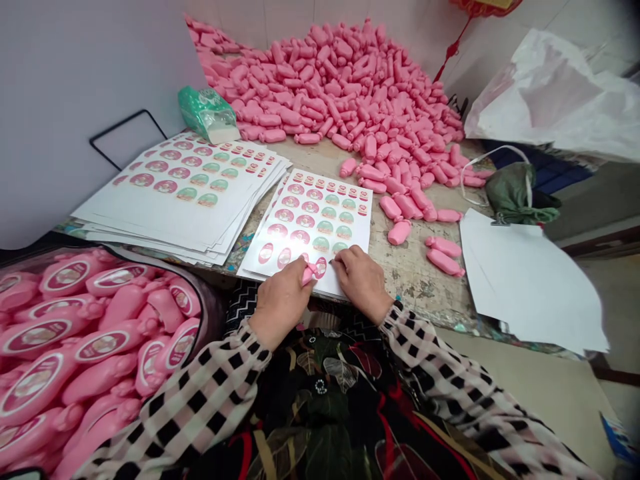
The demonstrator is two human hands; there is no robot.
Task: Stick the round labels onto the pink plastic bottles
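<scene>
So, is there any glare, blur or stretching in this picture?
Head view: a pale sheen on the sticker sheet; head view: checked sleeves look stretched toward the bottom corners; head view: the top right corner darkens, and the blue packet at lower right looks soft.

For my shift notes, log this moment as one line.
left hand: holding pink bottle | right hand: at label sheet | far side: pile of pink bottles | lower left: labelled bottles
</scene>
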